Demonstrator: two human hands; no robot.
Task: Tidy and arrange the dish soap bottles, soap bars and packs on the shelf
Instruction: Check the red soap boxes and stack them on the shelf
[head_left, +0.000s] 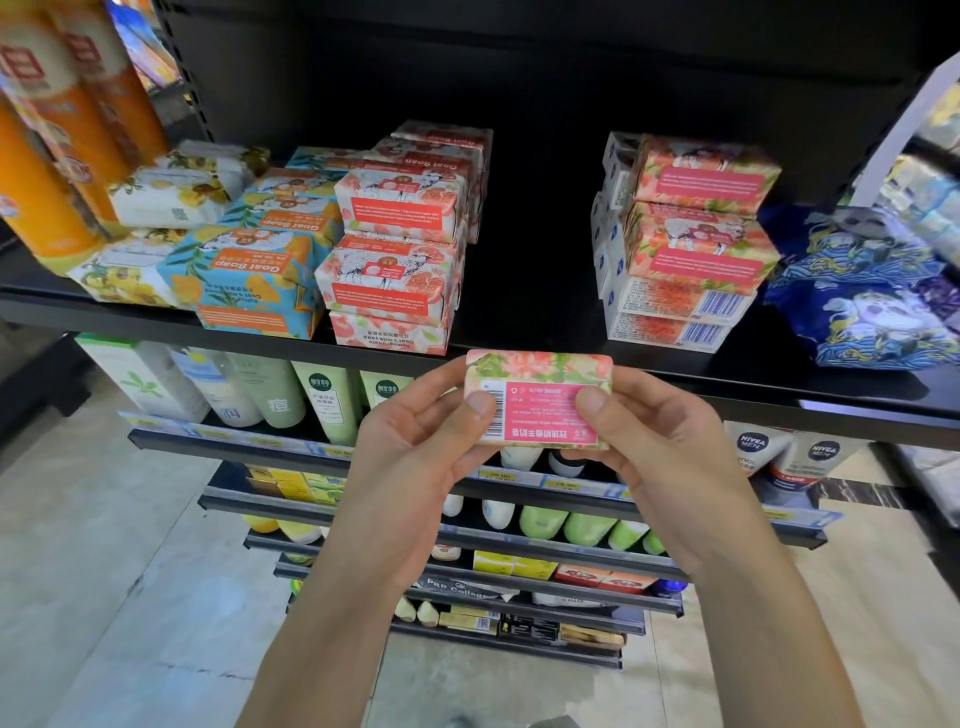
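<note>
Head view: both hands hold one soap pack in front of the shelf edge.

Left hand (415, 441) and right hand (660, 436) each grip an end of the pack (537, 397), just below the shelf (519, 291), under the gap between soap stacks.

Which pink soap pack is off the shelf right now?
The pink soap pack held by the left hand and right hand; the rest sit stacked on the shelf.
</note>
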